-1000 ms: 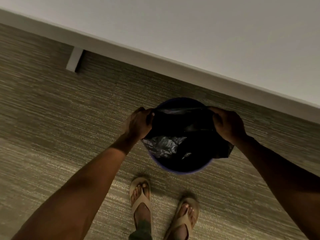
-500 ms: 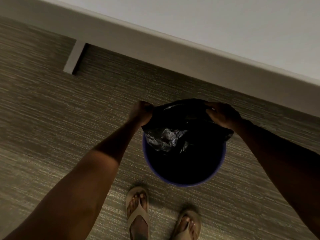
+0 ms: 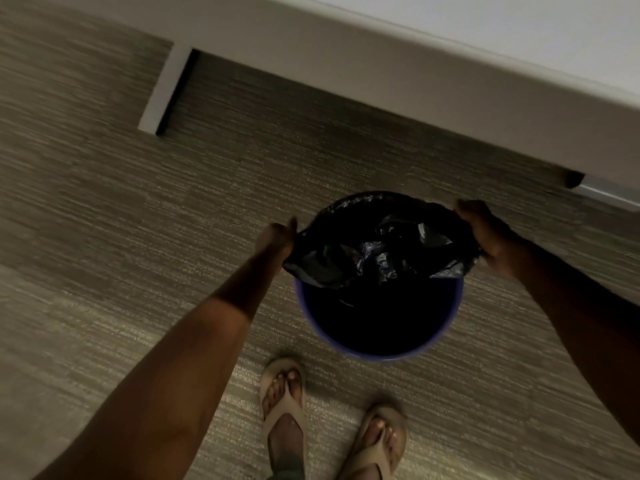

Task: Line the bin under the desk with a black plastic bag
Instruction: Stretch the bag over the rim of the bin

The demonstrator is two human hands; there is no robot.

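Note:
A round blue bin [image 3: 377, 354] stands on the carpet just in front of the desk. A black plastic bag [image 3: 374, 251] is stretched over the bin's far half, its crumpled body sagging inside. My left hand [image 3: 277, 239] grips the bag's mouth at the bin's left side. On the right side my right hand [image 3: 485, 230] holds the opposite edge. The bag's rim covers the far part of the bin's rim; the near blue rim stays bare.
A pale desk top [image 3: 450, 64] runs diagonally across the top, with a desk leg [image 3: 162, 95] at the left and another support [image 3: 602, 192] at the right. My two feet in sandals [image 3: 284, 410] stand on the striped carpet [image 3: 104, 237] near the bin.
Both hands have pulled farther apart, stretching the bag's mouth wider over the bin's far rim. More of the bin's near opening shows, and the view has come closer.

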